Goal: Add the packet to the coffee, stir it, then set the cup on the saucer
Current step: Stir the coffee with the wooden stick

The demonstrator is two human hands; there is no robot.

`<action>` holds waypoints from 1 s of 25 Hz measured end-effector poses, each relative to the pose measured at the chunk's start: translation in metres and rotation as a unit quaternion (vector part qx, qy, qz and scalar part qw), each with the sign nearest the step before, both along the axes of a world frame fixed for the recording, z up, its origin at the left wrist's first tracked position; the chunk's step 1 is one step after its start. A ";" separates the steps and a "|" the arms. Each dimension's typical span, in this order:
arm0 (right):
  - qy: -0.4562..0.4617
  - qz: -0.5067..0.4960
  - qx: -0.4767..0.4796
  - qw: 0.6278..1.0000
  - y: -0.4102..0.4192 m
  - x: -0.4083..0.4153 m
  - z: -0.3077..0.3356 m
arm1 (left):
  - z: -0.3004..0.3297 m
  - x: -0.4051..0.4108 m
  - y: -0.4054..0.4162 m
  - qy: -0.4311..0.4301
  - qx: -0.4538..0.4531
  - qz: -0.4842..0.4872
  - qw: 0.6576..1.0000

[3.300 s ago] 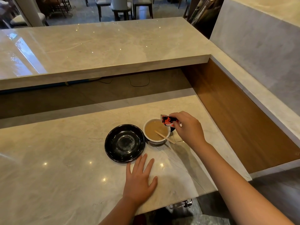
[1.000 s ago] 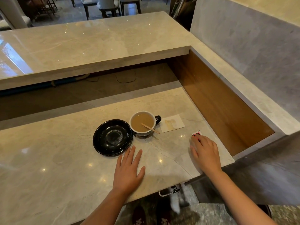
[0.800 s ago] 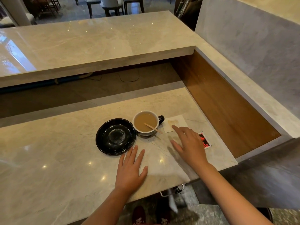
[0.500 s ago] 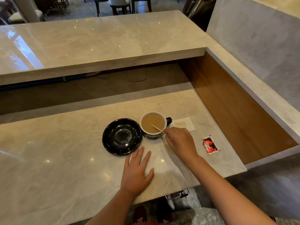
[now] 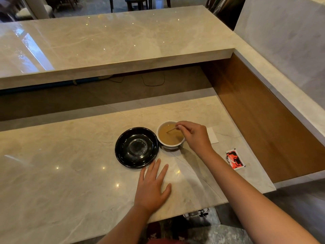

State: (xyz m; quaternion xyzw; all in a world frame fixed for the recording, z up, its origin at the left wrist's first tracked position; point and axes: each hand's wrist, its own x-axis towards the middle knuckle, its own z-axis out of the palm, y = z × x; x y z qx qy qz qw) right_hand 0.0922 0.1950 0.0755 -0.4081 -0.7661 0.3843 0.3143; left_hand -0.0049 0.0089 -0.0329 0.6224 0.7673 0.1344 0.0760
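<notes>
A white cup (image 5: 162, 143) of light brown coffee stands on the marble counter, just right of a black glossy saucer (image 5: 136, 147). My right hand (image 5: 195, 136) hovers over the cup's right side and pinches a thin wooden stir stick (image 5: 171, 129) whose tip dips into the coffee. The cup's handle is hidden under that hand. My left hand (image 5: 152, 188) lies flat on the counter, fingers spread, just in front of the saucer. A red and black packet (image 5: 234, 159) lies flat on the counter to the right.
A white paper napkin (image 5: 212, 136) lies behind my right hand. A wooden wall (image 5: 260, 117) bounds the counter on the right, and a raised marble ledge (image 5: 114, 50) runs along the back. The counter's front edge is close to my left wrist.
My right hand let go of the packet on the counter at the right, moved left to the cup and took hold of the stir stick. My left hand stayed flat.
</notes>
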 end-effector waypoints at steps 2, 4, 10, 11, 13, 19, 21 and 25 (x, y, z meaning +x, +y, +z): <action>-0.023 0.013 0.028 0.999 0.008 0.003 0.003 | 0.000 0.000 0.000 -0.003 -0.001 0.000 1.000; -0.065 0.024 0.078 0.995 0.015 0.013 0.004 | 0.000 -0.001 -0.001 -0.007 -0.001 0.001 1.000; -0.044 0.011 0.041 0.998 0.009 0.037 -0.002 | 0.000 -0.001 0.000 -0.009 0.001 -0.002 1.000; -0.010 -0.002 -0.007 1.000 0.004 0.033 -0.003 | 0.000 -0.001 0.000 -0.009 0.000 -0.002 1.000; 0.063 -0.040 -0.088 0.993 -0.009 0.022 -0.006 | -0.001 -0.002 -0.001 -0.011 0.001 -0.002 1.000; 0.080 -0.128 -0.033 0.988 -0.015 -0.001 -0.009 | -0.001 -0.002 -0.001 -0.009 -0.002 -0.002 1.000; 0.041 -0.112 0.035 0.992 -0.007 0.001 -0.007 | -0.001 -0.002 0.000 -0.009 -0.003 -0.003 1.000; -0.060 -0.031 0.142 0.988 0.005 0.019 -0.003 | 0.000 -0.002 -0.001 -0.009 -0.001 -0.002 1.000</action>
